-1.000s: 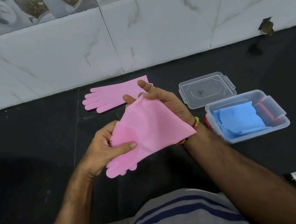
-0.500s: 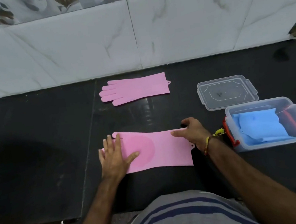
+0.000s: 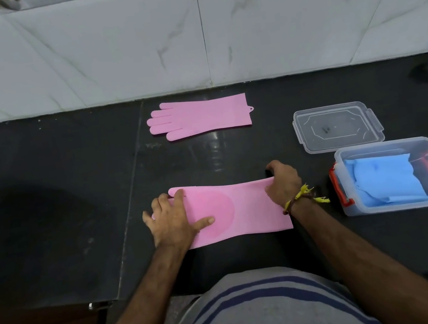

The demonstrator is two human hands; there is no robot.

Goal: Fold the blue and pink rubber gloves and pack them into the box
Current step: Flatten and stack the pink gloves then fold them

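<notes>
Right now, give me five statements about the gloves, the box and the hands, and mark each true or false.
1. The left hand presses flat on the near pink glove. True.
2. The right hand rests inside the box. False: it grips the near glove's cuff end.
3. Blue gloves lie in the box. True.
4. The lid is snapped onto the box. False: it lies on the counter beside it.
5. The far pink glove is folded. False: it lies flat, unfolded.
</notes>
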